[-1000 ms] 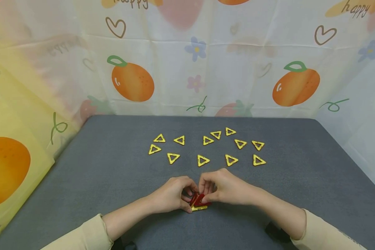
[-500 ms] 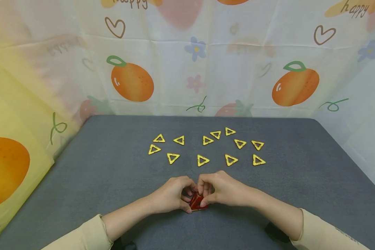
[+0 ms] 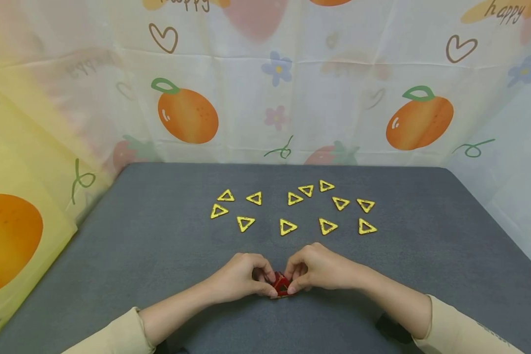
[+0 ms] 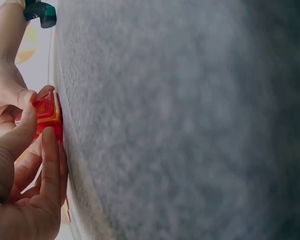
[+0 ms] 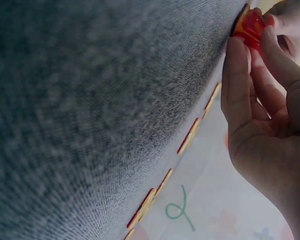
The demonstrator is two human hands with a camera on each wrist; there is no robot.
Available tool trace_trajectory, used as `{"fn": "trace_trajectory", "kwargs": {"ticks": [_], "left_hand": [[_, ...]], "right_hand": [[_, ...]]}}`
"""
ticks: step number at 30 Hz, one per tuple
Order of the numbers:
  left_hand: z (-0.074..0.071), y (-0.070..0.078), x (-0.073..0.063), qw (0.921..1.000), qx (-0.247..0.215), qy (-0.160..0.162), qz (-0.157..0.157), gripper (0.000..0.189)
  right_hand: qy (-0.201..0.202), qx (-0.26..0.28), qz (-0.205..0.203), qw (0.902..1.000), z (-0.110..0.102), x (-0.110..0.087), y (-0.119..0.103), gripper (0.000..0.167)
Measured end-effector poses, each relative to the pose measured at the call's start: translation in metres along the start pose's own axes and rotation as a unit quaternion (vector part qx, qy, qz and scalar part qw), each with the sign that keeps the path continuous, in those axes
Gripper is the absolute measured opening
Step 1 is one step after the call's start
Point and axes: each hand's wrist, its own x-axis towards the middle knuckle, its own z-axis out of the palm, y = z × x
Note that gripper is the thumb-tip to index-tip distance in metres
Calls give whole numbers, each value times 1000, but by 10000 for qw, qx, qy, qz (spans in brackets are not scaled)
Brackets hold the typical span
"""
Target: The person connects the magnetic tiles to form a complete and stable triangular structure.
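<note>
A small peaked piece made of red triangular tiles [image 3: 281, 285] stands at the near middle of the table, between both hands. In the left wrist view the red tiles [image 4: 46, 106] show yellow-orange edges. My left hand [image 3: 236, 280] pinches the left side between thumb and fingers. On the other side my right hand [image 3: 325, 269] pinches it with thumb and fingertips. The right wrist view has the right hand's fingers [image 5: 238, 82] right at the tiles' lower edge. Parts of the piece are hidden behind the fingertips.
Several flat yellow triangles with hollow centres, such as the yellow triangle [image 3: 283, 232], lie scattered beyond the hands on the dark grey table [image 3: 159, 221]. A patterned cloth [image 3: 243, 113] hangs behind the table's far edge.
The red tiles have tilted in to a closer peaked shape, and the yellow edge seen at their base is now hidden. My left fingertips shifted slightly right; my right index fingertip also moved right.
</note>
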Motion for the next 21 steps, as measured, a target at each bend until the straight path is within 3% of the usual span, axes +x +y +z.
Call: {"fn": "trace_trajectory", "kwargs": {"ticks": [21], "left_hand": [[4,-5,5,9992,-257,150,-284,16]], "right_hand": [[-11,411,165,9990,3,4,5,13]]}}
